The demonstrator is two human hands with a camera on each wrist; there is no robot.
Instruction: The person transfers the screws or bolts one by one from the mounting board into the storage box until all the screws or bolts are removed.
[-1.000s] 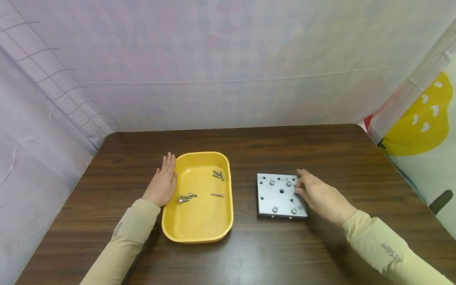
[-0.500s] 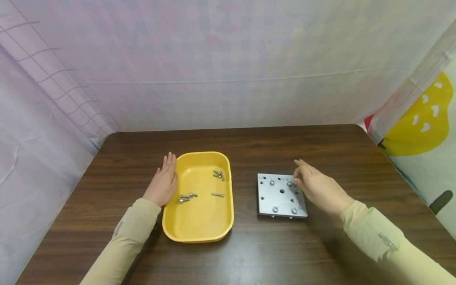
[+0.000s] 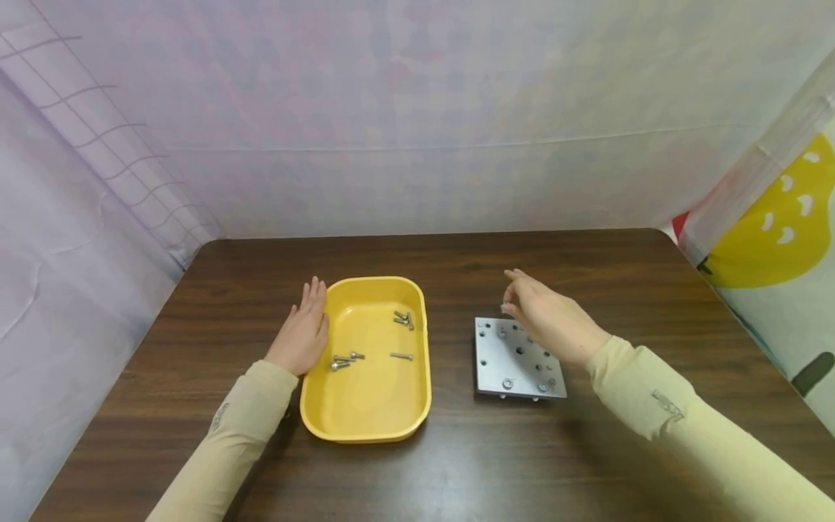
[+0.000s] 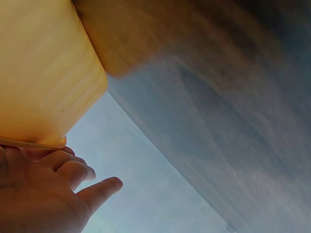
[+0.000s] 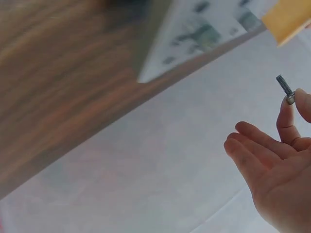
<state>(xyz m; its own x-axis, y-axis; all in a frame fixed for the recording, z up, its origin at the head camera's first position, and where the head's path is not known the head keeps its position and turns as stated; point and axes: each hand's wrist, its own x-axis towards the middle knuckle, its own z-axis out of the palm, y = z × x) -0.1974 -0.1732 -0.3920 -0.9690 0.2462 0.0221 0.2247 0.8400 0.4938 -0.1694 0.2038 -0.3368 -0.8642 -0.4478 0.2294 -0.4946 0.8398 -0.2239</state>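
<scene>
In the right wrist view a small metal screw is pinched by its head between thumb and forefinger of my right hand, the other fingers extended. In the head view that right hand is over the far right part of a silver metal plate with holes and several screws set in it. My left hand lies along the left side of a yellow tray, fingers straight at its rim. The left wrist view shows the tray wall against the left hand. Inside the tray lie several loose screws.
The tray and the plate stand apart on a dark brown wooden table. A pale patterned curtain hangs behind the table's far edge. Among the tray's screws, one lies alone near the right wall.
My right hand has moved up and left from the plate's right edge, toward the tray, uncovering that edge. The left hand has stayed beside the tray.
</scene>
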